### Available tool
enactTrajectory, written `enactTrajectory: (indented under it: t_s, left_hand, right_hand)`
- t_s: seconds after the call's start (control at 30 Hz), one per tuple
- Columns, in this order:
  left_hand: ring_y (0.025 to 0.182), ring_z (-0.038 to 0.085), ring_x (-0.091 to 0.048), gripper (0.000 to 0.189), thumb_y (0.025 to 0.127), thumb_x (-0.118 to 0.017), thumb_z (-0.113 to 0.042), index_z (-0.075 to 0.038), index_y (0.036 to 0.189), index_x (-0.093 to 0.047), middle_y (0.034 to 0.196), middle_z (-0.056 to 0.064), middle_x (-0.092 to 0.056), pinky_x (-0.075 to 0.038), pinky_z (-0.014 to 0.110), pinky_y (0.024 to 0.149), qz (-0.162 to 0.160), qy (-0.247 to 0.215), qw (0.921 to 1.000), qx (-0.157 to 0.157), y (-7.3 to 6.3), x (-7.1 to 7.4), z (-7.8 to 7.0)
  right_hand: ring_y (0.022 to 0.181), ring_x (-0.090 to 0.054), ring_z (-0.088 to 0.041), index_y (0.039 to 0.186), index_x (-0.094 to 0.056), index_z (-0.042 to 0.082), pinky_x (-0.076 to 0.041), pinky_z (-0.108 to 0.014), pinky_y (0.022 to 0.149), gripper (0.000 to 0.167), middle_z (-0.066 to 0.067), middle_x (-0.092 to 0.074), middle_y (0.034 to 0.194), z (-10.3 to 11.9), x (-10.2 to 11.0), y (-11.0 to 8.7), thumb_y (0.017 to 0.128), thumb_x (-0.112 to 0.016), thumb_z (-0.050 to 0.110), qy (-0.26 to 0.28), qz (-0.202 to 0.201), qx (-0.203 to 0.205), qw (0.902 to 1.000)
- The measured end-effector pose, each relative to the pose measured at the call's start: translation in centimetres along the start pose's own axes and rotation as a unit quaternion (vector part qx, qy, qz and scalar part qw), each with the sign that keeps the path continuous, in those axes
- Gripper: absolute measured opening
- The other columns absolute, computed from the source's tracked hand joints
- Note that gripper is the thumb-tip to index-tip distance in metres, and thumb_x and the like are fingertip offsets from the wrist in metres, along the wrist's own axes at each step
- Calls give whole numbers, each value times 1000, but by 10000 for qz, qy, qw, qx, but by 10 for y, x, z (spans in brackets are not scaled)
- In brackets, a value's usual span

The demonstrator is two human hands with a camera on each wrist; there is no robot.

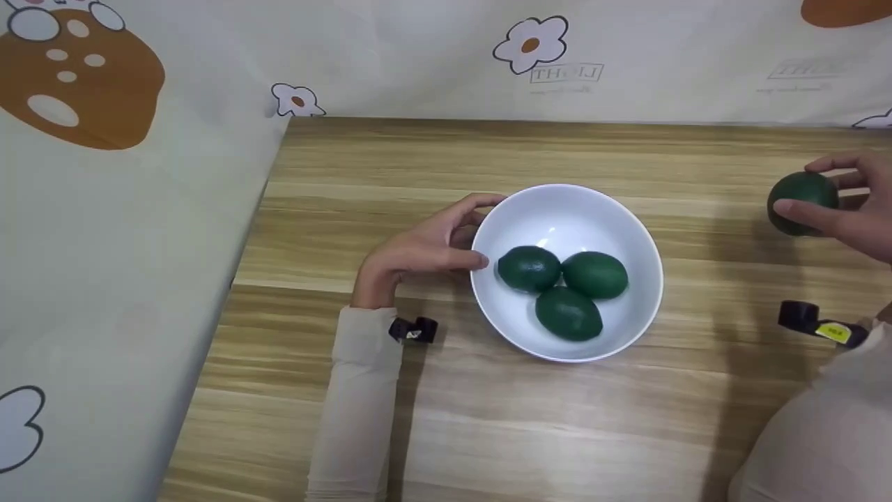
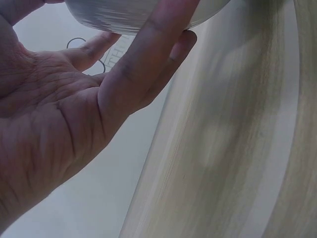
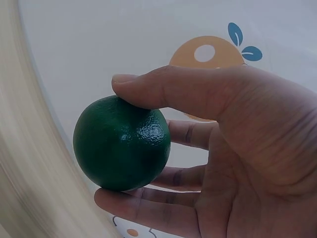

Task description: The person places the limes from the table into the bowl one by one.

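Note:
A white bowl (image 1: 566,352) stands on the wooden table with three dark green limes touching one another inside: a left lime (image 1: 529,268), a right lime (image 1: 595,275) and a front lime (image 1: 569,314). My left hand (image 1: 446,240) holds the bowl by its left side, thumb near the rim. In the left wrist view its fingers (image 2: 143,64) lie along the bowl's outer wall. Off to the right, my right hand (image 1: 860,209) grips another lime (image 3: 121,144) between thumb and fingers, above the table and apart from the bowl.
The wood-grain table (image 1: 488,432) meets a pale printed sheet (image 1: 418,63) with flowers at the back, and more of it lies along the left side. A black band mount (image 1: 413,330) sits on the left wrist and another (image 1: 819,324) on the right.

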State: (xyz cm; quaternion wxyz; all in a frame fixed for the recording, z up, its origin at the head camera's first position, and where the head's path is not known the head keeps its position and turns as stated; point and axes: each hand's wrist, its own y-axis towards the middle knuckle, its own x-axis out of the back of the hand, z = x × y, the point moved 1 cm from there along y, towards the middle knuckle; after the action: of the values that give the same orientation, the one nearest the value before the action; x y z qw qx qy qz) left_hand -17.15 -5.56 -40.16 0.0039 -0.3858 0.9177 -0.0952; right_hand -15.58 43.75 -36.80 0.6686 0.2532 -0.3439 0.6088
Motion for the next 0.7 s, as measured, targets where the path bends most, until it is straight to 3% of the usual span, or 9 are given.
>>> enactTrajectory:
  t_s: [0.1, 0.27, 0.4, 0.43, 0.5, 0.57, 0.63, 0.7]
  left_hand:
    - [133, 32, -61, 87, 85, -72, 3, -14, 162, -35, 144, 19, -52, -56, 41, 106, -21, 12, 10000, 13, 0, 0, -1]
    - [132, 30, -61, 86, 85, -71, 1, -14, 161, -36, 143, 18, -53, -55, 39, 107, 8, 17, 10000, -24, 2, 0, 1]
    - [133, 30, -61, 85, 85, -71, 0, -14, 161, -36, 144, 18, -53, -54, 39, 108, 24, 43, 10000, -31, 2, 0, 1]
    - [133, 30, -61, 85, 85, -71, 0, -13, 161, -36, 144, 18, -53, -54, 39, 108, 31, 39, 10000, -33, 2, 0, 1]
    - [134, 30, -60, 85, 85, -71, 1, -13, 161, -35, 144, 18, -53, -54, 39, 109, 36, 39, 10000, -42, 2, 0, 1]
    - [134, 31, -60, 85, 85, -70, 1, -12, 162, -35, 145, 19, -52, -54, 39, 109, 50, 27, 10000, -56, 2, 0, 1]
    - [135, 32, -60, 85, 86, -70, 1, -12, 162, -34, 146, 19, -52, -54, 40, 109, 59, 9, 10000, -53, 1, 0, 1]
    - [135, 32, -60, 86, 86, -71, 2, -13, 162, -34, 146, 19, -52, -54, 41, 109, 46, 25, 10000, -36, 1, 0, 1]
  right_hand:
    - [66, -45, 21, 115, -41, 49, -47, -6, 53, 41, -22, -48, 119, 4, 1, -2, 98, -75, 32, -22, 22, 81, 10000]
    - [71, -40, 21, 127, -47, 37, -43, -4, 53, 38, -32, -48, 127, 11, -1, -3, 99, -73, 35, -239, 13, 32, 9997]
    - [80, -42, 12, 132, -45, 35, -41, -5, 55, 42, -36, -44, 137, 14, -2, -4, 99, -71, 39, -402, 60, -49, 9992]
    - [83, -49, 4, 134, -47, 32, -40, -4, 55, 43, -37, -43, 139, 15, -3, -4, 99, -71, 40, -412, 85, -60, 9991]
    - [83, -50, 3, 133, -46, 34, -40, -5, 55, 42, -37, -43, 139, 16, -3, -5, 99, -70, 40, -430, 109, -89, 9990]
    - [89, -62, -13, 141, -49, 21, -39, -5, 54, 49, -40, -41, 140, 19, -3, -6, 100, -69, 39, -395, 150, -81, 9991]
    - [102, -63, -39, 149, -45, 4, -37, -4, 54, 61, -43, -39, 142, 22, -3, -7, 102, -67, 37, -390, 171, -76, 9991]
    - [104, -60, -45, 150, -42, -1, -36, -4, 54, 65, -43, -38, 144, 25, -4, -9, 102, -66, 36, -449, 163, -79, 9988]
